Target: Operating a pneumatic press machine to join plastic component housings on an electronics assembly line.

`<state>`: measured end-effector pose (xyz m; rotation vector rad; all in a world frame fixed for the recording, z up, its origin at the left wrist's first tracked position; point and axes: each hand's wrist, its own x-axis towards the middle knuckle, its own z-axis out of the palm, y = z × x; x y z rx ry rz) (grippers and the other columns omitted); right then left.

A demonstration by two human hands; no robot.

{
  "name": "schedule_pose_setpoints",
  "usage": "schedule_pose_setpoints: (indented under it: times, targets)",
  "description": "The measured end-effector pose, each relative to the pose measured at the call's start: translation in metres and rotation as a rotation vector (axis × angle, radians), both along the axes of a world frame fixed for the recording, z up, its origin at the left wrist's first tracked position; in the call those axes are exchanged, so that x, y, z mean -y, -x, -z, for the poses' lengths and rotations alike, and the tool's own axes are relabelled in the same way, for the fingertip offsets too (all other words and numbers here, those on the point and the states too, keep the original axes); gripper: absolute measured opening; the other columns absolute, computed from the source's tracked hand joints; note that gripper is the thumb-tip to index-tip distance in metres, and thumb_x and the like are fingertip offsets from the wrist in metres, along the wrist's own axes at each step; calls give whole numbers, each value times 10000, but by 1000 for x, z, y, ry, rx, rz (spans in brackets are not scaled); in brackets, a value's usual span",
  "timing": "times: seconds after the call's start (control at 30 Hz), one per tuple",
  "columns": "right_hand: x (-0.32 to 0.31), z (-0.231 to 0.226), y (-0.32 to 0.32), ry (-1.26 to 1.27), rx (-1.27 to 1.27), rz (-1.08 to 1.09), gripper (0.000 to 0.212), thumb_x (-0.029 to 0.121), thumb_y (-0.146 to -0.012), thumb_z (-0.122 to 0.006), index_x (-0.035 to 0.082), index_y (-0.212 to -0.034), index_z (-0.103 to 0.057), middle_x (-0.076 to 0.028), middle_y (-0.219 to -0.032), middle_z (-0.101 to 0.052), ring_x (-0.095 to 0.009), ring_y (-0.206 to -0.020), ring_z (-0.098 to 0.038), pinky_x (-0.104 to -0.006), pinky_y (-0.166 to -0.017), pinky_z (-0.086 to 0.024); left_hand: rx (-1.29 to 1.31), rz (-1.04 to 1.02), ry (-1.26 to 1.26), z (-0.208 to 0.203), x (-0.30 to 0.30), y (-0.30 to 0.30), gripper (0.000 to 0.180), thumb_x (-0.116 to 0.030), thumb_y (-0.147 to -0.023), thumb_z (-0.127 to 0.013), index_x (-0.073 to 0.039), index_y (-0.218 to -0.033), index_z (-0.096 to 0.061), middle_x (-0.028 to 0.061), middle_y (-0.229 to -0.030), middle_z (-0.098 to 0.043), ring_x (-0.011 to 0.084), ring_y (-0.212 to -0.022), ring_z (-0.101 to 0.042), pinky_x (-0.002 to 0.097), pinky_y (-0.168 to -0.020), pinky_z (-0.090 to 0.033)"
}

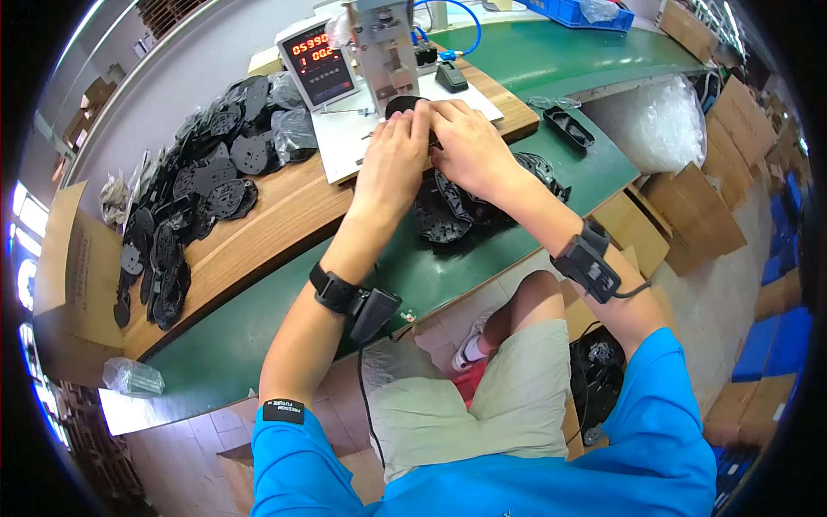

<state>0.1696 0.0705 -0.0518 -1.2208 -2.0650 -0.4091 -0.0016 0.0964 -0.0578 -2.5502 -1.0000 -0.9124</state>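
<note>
Near: black molded shells (pixel 441 220), loose on green table (pixel 233 353). Beyond: left hand (pixel 394 159), right hand (pixel 469 145), side by side; fingers of both clamped on black plastic piece (pixel 405 104), at foot of bench press (pixel 385 56). Far left: digital display box (pixel 320 67).

Left hand (pixel 391 171) beside right hand (pixel 472 148), forearms (pixel 303 345) extended, fingers (pixel 400 127) apparently curled

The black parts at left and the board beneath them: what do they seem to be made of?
Black parts: probably moulded plastic, fairly matt, judging by even colour and shaped detail. Board: wood or wood-look laminate, smooth, from its brown streaked grain.
</note>
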Motion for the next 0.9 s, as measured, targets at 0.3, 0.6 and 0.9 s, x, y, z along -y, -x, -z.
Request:
schedule_pose_setpoints:
  times: [0.3, 0.6, 0.9]
  targets:
    - [-9, -12, 4, 109, 61, 44, 363, 6, -776, -775, 36, -1134, -721, -109, -1131, -709, -340, -1146, -654, -457, -1011, -555, 97, -16, -37, 0, 4, 95, 751, 11, -847, -653, -31, -1569, -455, 221, -1544, -506, 422, -1425, -491, 508, -1231, -396]
    - [-2, -16, 8, 152, 93, 72, 359, 3, -808, -713, 51, -1163, -732, -98, -1155, -725, -324, -1143, -666, -461, -996, -571, 154, -339, 104, 46, 0, 189, 475, -198, -1010, -621, -17, -1445, -563, 204, -1474, -577, 385, -1431, -501, 515, -1237, -341]
    - [-2, -20, 9, 144, 97, 49, 376, -7, -776, -754, 48, -1148, -728, -116, -1135, -716, -357, -1126, -658, -476, -987, -553, 85, -814, 6, 58, -12, 231, 543, -282, -983, -655, -23, -1453, -574, 253, -1588, -486, 425, -1507, -419, 602, -1251, -308]
